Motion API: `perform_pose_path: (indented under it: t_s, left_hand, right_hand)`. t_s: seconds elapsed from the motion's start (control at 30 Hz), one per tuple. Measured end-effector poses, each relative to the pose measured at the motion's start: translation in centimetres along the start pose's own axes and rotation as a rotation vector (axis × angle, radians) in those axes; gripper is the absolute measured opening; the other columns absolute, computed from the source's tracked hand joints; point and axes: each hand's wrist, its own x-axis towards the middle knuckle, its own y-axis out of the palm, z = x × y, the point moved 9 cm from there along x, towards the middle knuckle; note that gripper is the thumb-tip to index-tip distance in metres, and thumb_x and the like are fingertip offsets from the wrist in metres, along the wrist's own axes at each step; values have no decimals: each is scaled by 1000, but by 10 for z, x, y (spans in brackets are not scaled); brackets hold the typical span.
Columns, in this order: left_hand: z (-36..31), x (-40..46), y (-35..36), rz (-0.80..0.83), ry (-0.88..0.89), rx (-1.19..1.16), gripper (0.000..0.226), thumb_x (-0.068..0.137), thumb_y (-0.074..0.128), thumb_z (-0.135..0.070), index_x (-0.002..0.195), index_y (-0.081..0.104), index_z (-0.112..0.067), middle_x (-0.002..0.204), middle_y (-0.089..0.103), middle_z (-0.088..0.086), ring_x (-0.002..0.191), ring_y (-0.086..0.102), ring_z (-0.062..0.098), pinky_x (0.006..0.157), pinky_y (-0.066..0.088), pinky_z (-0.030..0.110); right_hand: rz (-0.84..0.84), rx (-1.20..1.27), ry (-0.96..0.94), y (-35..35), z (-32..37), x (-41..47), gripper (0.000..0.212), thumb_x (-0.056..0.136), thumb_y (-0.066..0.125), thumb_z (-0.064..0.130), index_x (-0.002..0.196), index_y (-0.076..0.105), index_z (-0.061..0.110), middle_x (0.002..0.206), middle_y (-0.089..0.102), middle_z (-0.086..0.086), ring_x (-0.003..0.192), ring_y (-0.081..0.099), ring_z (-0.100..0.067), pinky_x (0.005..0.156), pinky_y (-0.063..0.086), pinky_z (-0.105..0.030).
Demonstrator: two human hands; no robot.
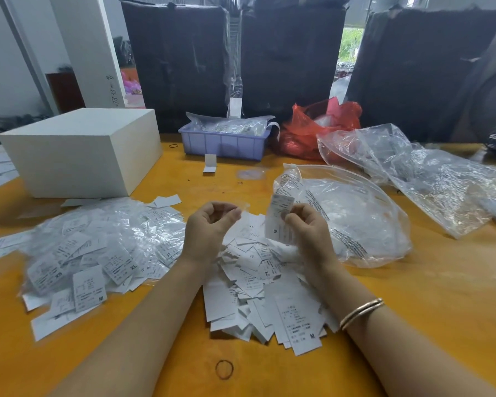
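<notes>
My right hand [307, 227] pinches a white size label [278, 216] marked M and holds it upright. My left hand [209, 227] is raised beside it with fingers curled, and it seems to pinch a small clear sleeve [243, 208] that is faint and hard to make out. Both hands hover above a heap of loose white labels [258, 296] on the orange table [413, 282]. To the left lies a pile of labels in clear sleeves [98, 253]. A large clear zip bag [355, 219] sits just right of my right hand.
A white foam block [78, 156] stands at the back left. A blue tray [224, 144] with packets, a red plastic bag [321, 124] and crumpled clear plastic [427, 173] line the back and right. A rubber band [224, 369] lies near the front edge. Dark bundles [178, 61] wall the far side.
</notes>
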Motion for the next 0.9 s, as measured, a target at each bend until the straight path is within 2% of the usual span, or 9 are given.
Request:
perform_pose_path:
  t_s: [0.07,0.2,0.27,0.4,0.47,0.6,0.7,0.77,0.9]
  left_hand:
    - [-1,0,4,37,13,12,8,80,71,-11,83,66,-17,77,65,-6,69,61,-5,65,47,8]
    - [0,-2,11,94,31,61,10,79,73,-13,84,65,-18,79,66,-5,73,62,-1,67,48,10]
    - [-1,-2,12,108,51,92,10,79,73,-15,84,65,-19,79,66,-5,73,62,-1,68,49,10]
    - [-3,-2,12,121,97,147,9,79,73,-16,80,66,-21,75,66,-8,70,61,-2,66,47,9]
    - [-5,-2,13,136,127,194,9,79,74,-19,80,66,-24,75,67,-9,70,61,-1,65,47,10]
    - [-9,-3,14,163,175,263,11,79,75,-20,79,66,-27,72,66,-11,66,58,-4,62,45,9]
    - [-11,-4,15,169,200,305,12,78,75,-20,79,66,-28,75,67,-9,67,59,-3,63,46,9]
    - [-11,-5,17,187,209,312,12,78,75,-19,80,66,-27,76,67,-9,68,59,-1,64,47,11]
    - [-10,-6,22,230,212,319,11,79,75,-18,82,67,-25,76,66,-8,68,60,1,66,50,17]
  right_hand:
    - [-4,98,95,-3,-8,1,16,87,53,-2,79,54,12,85,60,-11,75,59,-18,62,50,-25]
    - [-42,219,55,-7,-4,2,17,84,55,-6,88,57,10,85,63,-6,60,59,2,54,43,-8]
    - [-28,254,41,-6,-3,3,17,83,58,-5,86,58,11,85,65,-4,64,61,-1,56,44,-9]
    - [11,355,11,-3,-2,4,17,85,57,-3,88,63,12,86,70,-1,81,65,-13,74,49,-21]
    - [38,395,-9,-2,0,3,23,87,54,-4,90,67,15,88,72,0,85,67,-16,74,52,-24]
    - [84,221,-181,-4,17,-1,31,88,53,-5,89,70,21,89,72,2,80,67,-14,67,52,-21]
    - [93,57,-350,1,33,-7,27,87,57,-5,90,68,20,92,67,-6,85,65,-15,72,52,-21]
    - [81,-34,-432,2,38,-10,26,87,59,-3,91,67,22,93,63,-12,87,63,-23,75,53,-29]
    - [87,-201,-514,5,41,-13,28,86,61,-3,93,65,24,89,63,-10,85,61,-28,79,51,-48]
